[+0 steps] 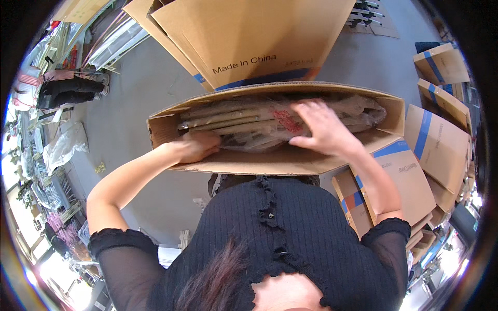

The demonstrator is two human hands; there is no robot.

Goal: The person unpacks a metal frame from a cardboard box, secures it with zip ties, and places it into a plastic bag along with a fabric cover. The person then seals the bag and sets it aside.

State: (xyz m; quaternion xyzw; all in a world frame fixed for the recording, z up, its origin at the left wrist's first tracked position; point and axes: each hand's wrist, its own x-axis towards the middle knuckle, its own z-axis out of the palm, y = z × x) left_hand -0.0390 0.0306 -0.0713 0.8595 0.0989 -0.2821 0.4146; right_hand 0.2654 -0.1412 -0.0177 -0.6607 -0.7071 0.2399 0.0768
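A crinkly plastic-wrapped bundle (262,122) lies lengthwise, left to right, in the corrugated carton (275,161). Left hand (199,145) curls near the carton's left end, grip unclear; right hand (322,128) spreads open above its middle.

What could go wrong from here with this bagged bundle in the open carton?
The thin clear bag might tear if dragged against the cardboard rim of the open carton. The left hand, down inside by the near wall, could get scraped or pinched. The right hand, fingers spread over the bag, could slip on loose plastic.
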